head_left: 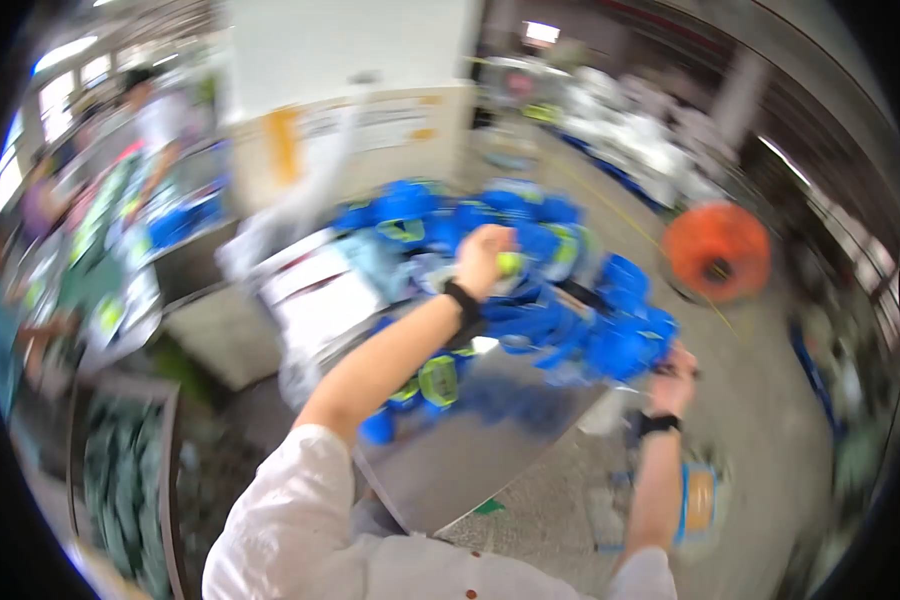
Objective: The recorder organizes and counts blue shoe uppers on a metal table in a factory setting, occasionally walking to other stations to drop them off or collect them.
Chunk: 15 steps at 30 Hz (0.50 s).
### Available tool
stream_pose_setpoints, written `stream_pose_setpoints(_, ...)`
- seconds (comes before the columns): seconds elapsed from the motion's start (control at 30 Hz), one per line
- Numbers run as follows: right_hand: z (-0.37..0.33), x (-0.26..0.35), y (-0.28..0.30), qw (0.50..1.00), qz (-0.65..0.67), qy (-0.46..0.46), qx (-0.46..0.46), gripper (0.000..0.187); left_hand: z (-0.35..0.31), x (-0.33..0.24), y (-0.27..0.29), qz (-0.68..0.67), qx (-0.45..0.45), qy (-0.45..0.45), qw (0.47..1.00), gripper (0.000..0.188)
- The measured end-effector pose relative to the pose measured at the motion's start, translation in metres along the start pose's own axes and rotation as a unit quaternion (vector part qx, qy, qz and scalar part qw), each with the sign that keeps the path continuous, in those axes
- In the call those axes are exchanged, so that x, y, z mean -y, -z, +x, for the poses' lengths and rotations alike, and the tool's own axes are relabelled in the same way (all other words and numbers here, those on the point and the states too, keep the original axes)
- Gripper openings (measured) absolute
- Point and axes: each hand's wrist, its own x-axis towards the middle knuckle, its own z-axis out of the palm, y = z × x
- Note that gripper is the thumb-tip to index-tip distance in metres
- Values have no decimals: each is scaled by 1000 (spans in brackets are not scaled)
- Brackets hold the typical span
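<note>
Blue fabric pieces with yellow-green trim (405, 205) lie heaped on the table (480, 430); motion blur hides their exact kind. Over the heap, my left hand (483, 262) is closed on a blue fabric piece, a yellow-green bit showing beside its fingers. A bunch of blue fabric (620, 335) stretches from there toward the table's right side. At its right end my right hand (673, 383) has its fingers closed at the fabric's edge, smeared by motion. Each wrist wears a black band.
White packages (335, 285) lie at the table's left. An orange round object (717, 252) stands on the floor to the right. Far left, people work beside piled fabric. A bin of dark green fabric (125, 490) is at lower left, and a blue-edged stool (700, 500) at lower right.
</note>
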Motion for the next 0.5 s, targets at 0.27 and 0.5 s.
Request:
stream_pose_setpoints(0.27,-159,70,-84,967,140,-200,74,29,-286,-242,115,215,-97,-39,971,21)
stream_pose_setpoints(0.5,-311,28,-224,822,65,-420,380,22,-658,-391,155,439,-420,64,792,21)
